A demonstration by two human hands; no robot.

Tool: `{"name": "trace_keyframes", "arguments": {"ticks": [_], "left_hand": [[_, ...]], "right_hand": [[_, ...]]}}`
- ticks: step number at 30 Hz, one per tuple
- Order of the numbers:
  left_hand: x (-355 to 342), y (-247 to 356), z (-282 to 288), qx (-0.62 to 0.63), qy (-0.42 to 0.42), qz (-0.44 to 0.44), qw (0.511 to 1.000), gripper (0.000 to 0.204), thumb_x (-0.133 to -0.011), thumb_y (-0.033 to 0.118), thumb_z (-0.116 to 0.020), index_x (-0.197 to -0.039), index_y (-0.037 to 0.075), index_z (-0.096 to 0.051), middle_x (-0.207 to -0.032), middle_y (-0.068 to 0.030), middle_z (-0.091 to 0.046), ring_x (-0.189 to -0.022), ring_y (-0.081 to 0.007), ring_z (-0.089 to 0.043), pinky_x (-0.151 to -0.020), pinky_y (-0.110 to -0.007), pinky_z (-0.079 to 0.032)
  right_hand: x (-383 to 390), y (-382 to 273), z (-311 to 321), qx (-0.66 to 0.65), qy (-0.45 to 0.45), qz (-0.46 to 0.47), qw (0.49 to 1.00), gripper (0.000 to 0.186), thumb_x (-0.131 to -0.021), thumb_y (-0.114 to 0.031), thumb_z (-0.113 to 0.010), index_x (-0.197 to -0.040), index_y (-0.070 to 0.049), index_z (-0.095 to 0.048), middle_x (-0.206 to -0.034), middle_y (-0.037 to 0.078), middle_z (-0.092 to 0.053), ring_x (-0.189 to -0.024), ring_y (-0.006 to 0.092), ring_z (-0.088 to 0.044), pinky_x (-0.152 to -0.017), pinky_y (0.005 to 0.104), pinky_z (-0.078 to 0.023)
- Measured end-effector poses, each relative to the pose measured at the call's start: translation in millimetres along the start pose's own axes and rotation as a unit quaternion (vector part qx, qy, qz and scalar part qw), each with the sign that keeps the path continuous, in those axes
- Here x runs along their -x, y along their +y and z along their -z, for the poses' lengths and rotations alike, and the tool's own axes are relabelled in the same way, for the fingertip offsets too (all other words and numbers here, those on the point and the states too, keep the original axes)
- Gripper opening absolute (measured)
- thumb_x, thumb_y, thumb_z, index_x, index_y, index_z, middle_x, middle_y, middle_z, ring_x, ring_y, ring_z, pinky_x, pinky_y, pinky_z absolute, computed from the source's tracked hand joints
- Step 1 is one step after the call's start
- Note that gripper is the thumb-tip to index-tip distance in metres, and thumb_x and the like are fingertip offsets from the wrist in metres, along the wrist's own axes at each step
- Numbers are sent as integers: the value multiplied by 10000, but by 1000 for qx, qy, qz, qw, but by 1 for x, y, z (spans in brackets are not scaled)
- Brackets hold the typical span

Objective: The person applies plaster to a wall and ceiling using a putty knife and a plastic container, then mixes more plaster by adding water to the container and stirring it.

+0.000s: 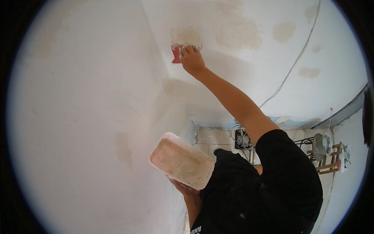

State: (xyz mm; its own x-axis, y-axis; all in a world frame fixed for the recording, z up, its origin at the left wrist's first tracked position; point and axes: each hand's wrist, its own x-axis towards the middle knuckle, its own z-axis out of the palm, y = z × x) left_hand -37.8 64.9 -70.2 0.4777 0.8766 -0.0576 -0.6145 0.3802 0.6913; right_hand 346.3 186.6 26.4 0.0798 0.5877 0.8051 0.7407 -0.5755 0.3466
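My right hand (pixel 192 61) reaches up and grips a red putty spreader (pixel 176 54), its fingers closed round the top edge. The spreader lies against the white wall (pixel 233 66) near the corner, just below a damp beige patch of filler (pixel 187 35). Lower down, in front of my body, my left hand (pixel 185 189) supports a pinkish rectangular tub (pixel 183 162) from beneath. Beige filler is smeared over the tub's upward face; I cannot tell how deep it is. Most of my left fingers are hidden under the tub.
A second wall (pixel 89 97) stands close on the left, with another beige patch (pixel 124 148). A cable (pixel 296 62) hangs down the right wall. On the tiled floor (pixel 210 136) are a dark box with wires (pixel 242 139) and a wooden stool (pixel 329 165) beside metal bowls (pixel 325 144).
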Motion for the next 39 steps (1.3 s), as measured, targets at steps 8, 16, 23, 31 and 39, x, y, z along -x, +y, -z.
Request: {"name": "trace_keyframes", "arguments": {"ticks": [8,16,23,31,39], "left_hand": [[-3,4,18,-99,-44,-95,990,631,-945,362,-451,-1406,41,-165,-1355,-118,-334,-1224,-214,-377,-994,-358,-351],[-3,-1,9,-122,-87,-53,987,610,-972,454,-304,-1411,57,-155,-1377,-106,-315,-1226,-209,-385,-1000,-358,-365],[-4,-1,5,-99,-97,-8,990,634,-965,496,-285,-1405,57,-161,-1371,-95,-328,-1217,-197,-395,-993,-366,-376],[-10,12,12,-200,-112,-119,966,591,-967,479,-287,-1383,65,-217,-1346,-89,-357,-1210,-203,-416,-978,-364,-406],[-9,5,5,36,-81,57,994,594,-966,480,-293,-1390,72,-215,-1353,-75,-361,-1219,-195,-415,-996,-362,-394]], "right_hand": [[68,-24,-11,-111,-296,-130,940,258,-728,-90,-570,-964,-68,-672,-1022,43,-614,-963,220,-528,-805,378,-467],[7,45,27,22,127,-31,991,433,-727,-117,-582,-1158,-99,-606,-1107,28,-545,-1019,255,-490,-867,434,-407],[15,63,5,93,42,44,994,244,-722,-140,-610,-957,-120,-676,-1092,-1,-537,-1032,206,-475,-871,453,-378],[47,66,33,22,-55,28,998,305,-740,-129,-595,-1037,-127,-662,-1084,-9,-543,-1060,189,-464,-888,450,-359],[-7,43,48,-70,92,-87,990,409,-719,-14,-554,-1105,-120,-641,-1035,25,-577,-998,223,-510,-856,363,-422]]}}
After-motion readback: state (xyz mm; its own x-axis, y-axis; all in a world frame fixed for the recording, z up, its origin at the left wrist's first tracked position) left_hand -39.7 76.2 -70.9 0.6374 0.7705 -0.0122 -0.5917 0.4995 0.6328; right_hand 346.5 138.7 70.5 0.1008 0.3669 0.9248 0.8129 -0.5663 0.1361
